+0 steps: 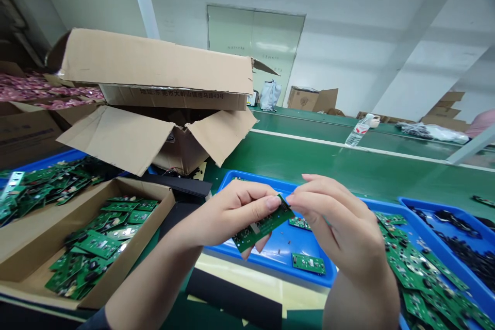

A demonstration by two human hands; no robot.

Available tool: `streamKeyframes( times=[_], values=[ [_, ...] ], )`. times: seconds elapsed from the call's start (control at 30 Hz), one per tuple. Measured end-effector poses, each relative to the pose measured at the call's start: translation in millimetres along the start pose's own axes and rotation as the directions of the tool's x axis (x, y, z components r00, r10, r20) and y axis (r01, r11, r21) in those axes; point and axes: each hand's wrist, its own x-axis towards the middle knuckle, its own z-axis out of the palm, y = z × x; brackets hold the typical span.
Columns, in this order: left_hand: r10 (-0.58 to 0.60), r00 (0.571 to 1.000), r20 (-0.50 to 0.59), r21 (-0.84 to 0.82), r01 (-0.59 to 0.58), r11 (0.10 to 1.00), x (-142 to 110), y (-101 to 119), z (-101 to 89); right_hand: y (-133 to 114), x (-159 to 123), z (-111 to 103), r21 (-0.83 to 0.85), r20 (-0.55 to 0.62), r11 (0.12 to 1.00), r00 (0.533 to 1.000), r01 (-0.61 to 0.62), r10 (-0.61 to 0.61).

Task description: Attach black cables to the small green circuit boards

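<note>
My left hand [232,209] grips a green circuit board [257,231] between the thumb on top and the fingers beneath, tilted above a blue tray [266,260]. At the board's right end sits a small dark part [285,207]. My right hand [344,232] is at that end, its bent fingers drawn together with the tips touching or nearly touching the board's corner. Whatever those fingertips hold is too small or hidden to make out. Below, another circuit board [308,263] lies in the tray, and a further one is partly covered by my hands.
Left stands a cardboard box [23,278] of circuit boards. On the right, one blue tray [404,314] holds piled boards and another [410,201] black parts. Behind are large open cartons [154,64] and a water bottle [356,133]. A black strip [235,296] lies in front.
</note>
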Motion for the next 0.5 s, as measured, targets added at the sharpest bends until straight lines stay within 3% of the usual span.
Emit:
streamKeyframes(
  times=[0.23, 0.5],
  values=[
    [-0.021, 1.000, -0.004, -0.009, 0.021, 1.000, -1.6, 5.0, -4.3, 0.0, 0.2, 2.1, 0.027, 0.004, 0.999, 1.000, 0.025, -0.025],
    [-0.053, 0.990, 0.134, 0.008, 0.052, 0.999, -0.7, 3.6, -8.0, -2.8, 0.9, 1.1, -0.015, -0.014, 0.997, 0.997, 0.075, -0.075]
  ],
)
